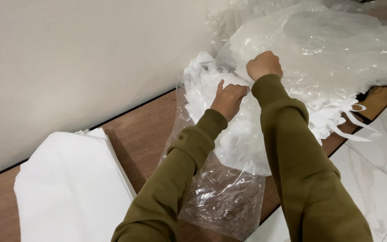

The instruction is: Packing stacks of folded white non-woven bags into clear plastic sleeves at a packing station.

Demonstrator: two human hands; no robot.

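Fists at work on a wooden ledge: the right hand [264, 65] is clenched on the clear plastic bag [319, 49], bunching its film just above the left hand [228, 99], whose curled fingers press into the white fabric pieces [211, 85] inside. The bag's bulk spreads up and right of both grips; a stack of white sheets [72, 179] lies well apart, down and left.

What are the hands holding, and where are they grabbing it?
The right hand grips the clear plastic bag at its crumpled edge. The left hand rests on the white fabric pieces; whether it grips cannot be told.
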